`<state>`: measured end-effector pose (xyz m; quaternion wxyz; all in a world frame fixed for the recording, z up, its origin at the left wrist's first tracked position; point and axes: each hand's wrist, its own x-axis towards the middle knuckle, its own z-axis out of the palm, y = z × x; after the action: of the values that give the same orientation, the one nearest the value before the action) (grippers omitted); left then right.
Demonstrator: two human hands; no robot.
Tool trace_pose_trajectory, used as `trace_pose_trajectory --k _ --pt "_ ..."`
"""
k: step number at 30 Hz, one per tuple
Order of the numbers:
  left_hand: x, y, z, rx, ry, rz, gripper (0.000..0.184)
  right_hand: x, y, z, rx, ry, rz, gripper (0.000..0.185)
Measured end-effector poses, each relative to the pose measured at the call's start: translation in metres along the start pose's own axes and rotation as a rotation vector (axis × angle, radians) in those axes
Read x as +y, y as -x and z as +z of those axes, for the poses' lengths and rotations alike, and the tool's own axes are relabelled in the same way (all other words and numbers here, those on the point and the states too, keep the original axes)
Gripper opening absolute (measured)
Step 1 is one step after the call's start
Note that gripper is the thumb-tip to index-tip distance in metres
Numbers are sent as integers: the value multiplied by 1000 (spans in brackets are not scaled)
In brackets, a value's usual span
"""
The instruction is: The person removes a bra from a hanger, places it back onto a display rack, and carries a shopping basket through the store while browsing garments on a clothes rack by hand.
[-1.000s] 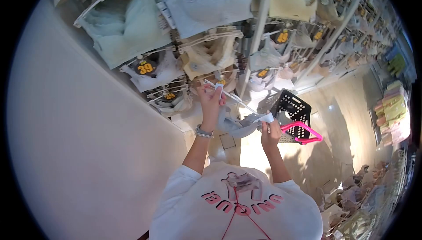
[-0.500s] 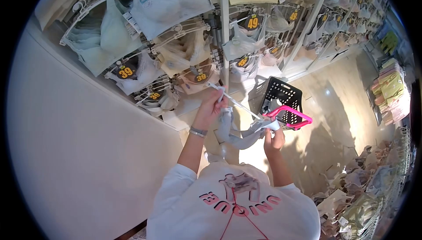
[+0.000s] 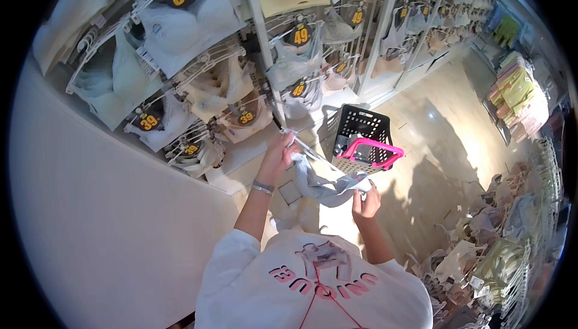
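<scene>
A pale grey-blue bra (image 3: 325, 189) hangs in a sagging curve between my two hands. Along its upper side runs a thin white hanger (image 3: 318, 155). My left hand (image 3: 282, 149), with a band on its wrist, has its fingers closed on the left end of the hanger and bra. The right end is pinched in my right hand (image 3: 366, 201), beside a pale strap or tag that I cannot make out clearly. Just beyond the bra, a black perforated basket (image 3: 365, 125) with a pink handle (image 3: 374, 143) stands on the floor, with greyish items inside.
Racks of hanging bras (image 3: 186, 28) with price tags line the far side. A white panel (image 3: 108, 208) fills the left. More garments (image 3: 481, 250) hang at the lower right, and folded yellow and pink clothes (image 3: 519, 97) lie at the far right.
The view has turned, so racks and basket sit farther left. My hands still hold the bra and hanger, and both have shifted slightly left and lower in view.
</scene>
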<state>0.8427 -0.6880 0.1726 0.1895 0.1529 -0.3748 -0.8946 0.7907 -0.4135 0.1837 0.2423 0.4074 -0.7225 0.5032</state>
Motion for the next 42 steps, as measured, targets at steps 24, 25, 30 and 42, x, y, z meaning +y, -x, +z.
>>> trace_pose_trajectory --k 24,25,30,42 --pt "-55 47 16 194 104 -85 21 -4 81 -55 134 -1078 955 27" --pt "-50 43 36 301 109 -39 24 -18 75 -53 101 -921 909 28" --pt "-52 -15 -54 24 283 -174 26 -56 70 -51 134 -326 753 17" --pt "-96 24 49 -505 -187 -1091 23 -43 56 -20 108 -322 933 34"
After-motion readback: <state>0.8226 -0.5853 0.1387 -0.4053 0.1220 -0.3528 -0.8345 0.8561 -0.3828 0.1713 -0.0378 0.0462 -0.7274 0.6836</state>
